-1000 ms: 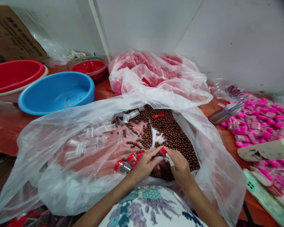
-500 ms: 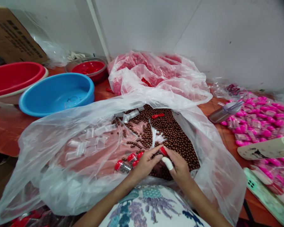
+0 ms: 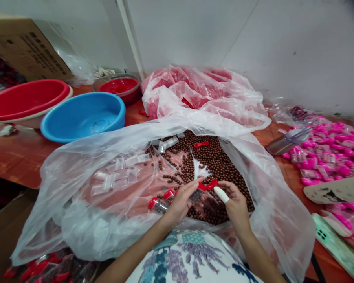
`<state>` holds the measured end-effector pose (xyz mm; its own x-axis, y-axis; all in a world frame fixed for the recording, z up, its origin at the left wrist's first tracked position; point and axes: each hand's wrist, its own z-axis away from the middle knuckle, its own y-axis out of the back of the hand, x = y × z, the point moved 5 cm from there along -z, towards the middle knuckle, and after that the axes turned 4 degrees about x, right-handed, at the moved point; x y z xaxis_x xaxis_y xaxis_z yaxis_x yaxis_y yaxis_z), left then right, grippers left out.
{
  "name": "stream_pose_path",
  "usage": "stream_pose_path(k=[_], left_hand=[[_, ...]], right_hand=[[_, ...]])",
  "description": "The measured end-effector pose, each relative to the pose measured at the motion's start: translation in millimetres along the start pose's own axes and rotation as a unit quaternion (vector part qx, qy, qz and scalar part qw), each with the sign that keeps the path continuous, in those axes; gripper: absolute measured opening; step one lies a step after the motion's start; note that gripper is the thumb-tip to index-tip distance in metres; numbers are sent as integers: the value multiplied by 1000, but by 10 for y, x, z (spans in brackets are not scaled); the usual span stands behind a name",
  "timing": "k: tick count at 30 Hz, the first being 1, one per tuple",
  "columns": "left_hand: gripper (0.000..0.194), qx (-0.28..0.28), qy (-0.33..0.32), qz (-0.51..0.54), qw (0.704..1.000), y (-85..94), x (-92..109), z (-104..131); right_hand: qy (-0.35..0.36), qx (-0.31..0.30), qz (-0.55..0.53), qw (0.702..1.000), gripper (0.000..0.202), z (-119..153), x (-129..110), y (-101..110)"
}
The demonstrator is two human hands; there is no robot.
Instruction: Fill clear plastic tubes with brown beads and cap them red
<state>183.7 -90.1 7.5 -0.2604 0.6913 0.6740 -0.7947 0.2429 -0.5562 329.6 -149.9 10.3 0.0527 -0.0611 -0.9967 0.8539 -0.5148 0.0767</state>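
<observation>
My left hand (image 3: pixel 181 201) is closed round a small clear container with a red rim (image 3: pixel 202 186), over the brown beads (image 3: pixel 224 165). Beside it, my right hand (image 3: pixel 231 194), with a white covering on one finger, pinches a red cap (image 3: pixel 212 184) that stands tilted at the container's mouth; whether the two are joined is unclear. Left of my left hand lie red-capped containers (image 3: pixel 157 205). Clear tubes (image 3: pixel 109 183) rest on the plastic sheet (image 3: pixel 85 232) at the left. A red piece (image 3: pixel 201 144) sits on the beads farther back.
A blue basin (image 3: pixel 84 118) and a red basin (image 3: pixel 29 100) stand at the left. Behind the beads is a bag of pink pieces (image 3: pixel 194 92). Pink-capped items (image 3: pixel 336 149), a bottle (image 3: pixel 336 189) and a green phone-like case (image 3: pixel 336 239) lie at the right.
My hands have moved apart a little, and the red cap now shows tilted open between them. The whole view has shifted slightly, with surroundings appearing farther right.
</observation>
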Motion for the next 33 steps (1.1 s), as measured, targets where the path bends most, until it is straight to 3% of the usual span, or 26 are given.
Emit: stream_pose_path(k=[5,8,11,14,19,27,33], left_hand=[[41,4,-28,6,1000,-15,-71,-11],[56,-8,16,12,1000,-49,-135,-4],[66,-32,33,-7,999,-90,-135,19],[64,-27,-14,-81,996,-89,-67,41],[59,32,-102,-237,966,-47,22,63],[64,40,-100,-250,962,-50,-92,68],[57,74,-96,-225,967,-53,-61,133]], right_hand=[[130,-111,147,974,52,119,-174,-219],[233,-122,251,932,68,164,-243,-263],[282,-113,297,906,67,173,-252,-265],[305,-118,327,887,63,185,-228,-295],[328,-123,365,863,68,227,-194,-363],[320,-131,399,849,76,252,-150,-359],[316,-127,361,868,74,312,-140,-344]])
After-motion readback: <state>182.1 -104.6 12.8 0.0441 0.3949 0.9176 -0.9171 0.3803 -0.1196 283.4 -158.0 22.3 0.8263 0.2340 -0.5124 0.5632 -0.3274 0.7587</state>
